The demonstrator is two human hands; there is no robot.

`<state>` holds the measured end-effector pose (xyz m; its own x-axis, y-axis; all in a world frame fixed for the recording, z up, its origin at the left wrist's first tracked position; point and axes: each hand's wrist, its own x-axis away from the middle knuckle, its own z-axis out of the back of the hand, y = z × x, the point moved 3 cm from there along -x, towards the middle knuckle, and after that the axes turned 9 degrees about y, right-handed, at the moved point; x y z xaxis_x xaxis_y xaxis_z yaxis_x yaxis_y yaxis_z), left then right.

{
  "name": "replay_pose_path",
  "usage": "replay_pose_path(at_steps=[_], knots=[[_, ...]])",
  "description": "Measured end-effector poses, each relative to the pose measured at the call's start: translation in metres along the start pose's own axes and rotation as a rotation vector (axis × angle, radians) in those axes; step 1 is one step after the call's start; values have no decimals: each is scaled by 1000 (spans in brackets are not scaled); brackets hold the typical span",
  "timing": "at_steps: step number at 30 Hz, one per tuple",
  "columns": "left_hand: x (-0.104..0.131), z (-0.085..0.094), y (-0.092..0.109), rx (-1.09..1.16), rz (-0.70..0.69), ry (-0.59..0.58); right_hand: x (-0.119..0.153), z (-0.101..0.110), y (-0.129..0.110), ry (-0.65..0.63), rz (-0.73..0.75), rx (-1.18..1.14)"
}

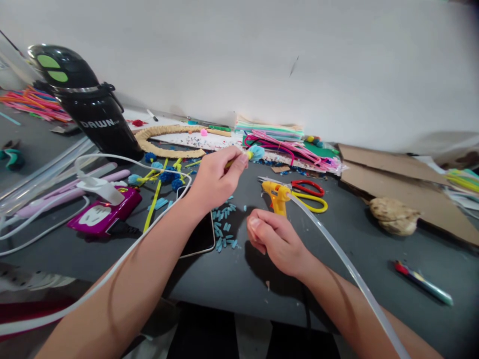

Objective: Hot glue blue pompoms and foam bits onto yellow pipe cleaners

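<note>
My left hand [220, 175] pinches the yellow-green stem of a small flower with light blue petals [256, 152], raised above the table. Lower and to the right, my right hand [276, 239] is closed in a loose fist with the fingers curled under; whatever it may hold is hidden. A yellow glue gun [277, 195] with a long clear glue stick lies just beyond my right hand. Small light blue pieces [224, 224] are scattered on the table between the hands. A phone [198, 234] lies partly beneath my left forearm.
Scissors [312, 195] lie behind the glue gun. A black bottle [95, 112] and purple power strip [105, 212] stand left, with a white cable crossing my left arm. Blue flowers, a brown ring [149, 137] and pipe cleaners lie behind; cardboard [396, 189] and a pen [424, 284] lie right.
</note>
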<state>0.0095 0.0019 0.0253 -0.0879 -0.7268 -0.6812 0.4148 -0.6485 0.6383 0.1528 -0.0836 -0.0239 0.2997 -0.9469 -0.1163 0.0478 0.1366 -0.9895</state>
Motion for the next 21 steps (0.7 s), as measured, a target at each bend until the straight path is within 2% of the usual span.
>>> replay_pose_path(at_steps=[5,8,11,14,18,21], knots=[[0,0,0,-11,-11,-2,-4,0,1,73,9,109],[0,0,0,-6,0,2,-5,4,0,169,132,275],[0,0,-1,0,2,3,-5,6,2,222,225,549],[0,0,-1,-3,-3,1,-4,4,4,154,292,727],[-1,0,0,-6,-2,-5,-1,-5,3,-31,340,773],[0,-1,2,-14,0,-14,-1,-11,4,-85,327,818]])
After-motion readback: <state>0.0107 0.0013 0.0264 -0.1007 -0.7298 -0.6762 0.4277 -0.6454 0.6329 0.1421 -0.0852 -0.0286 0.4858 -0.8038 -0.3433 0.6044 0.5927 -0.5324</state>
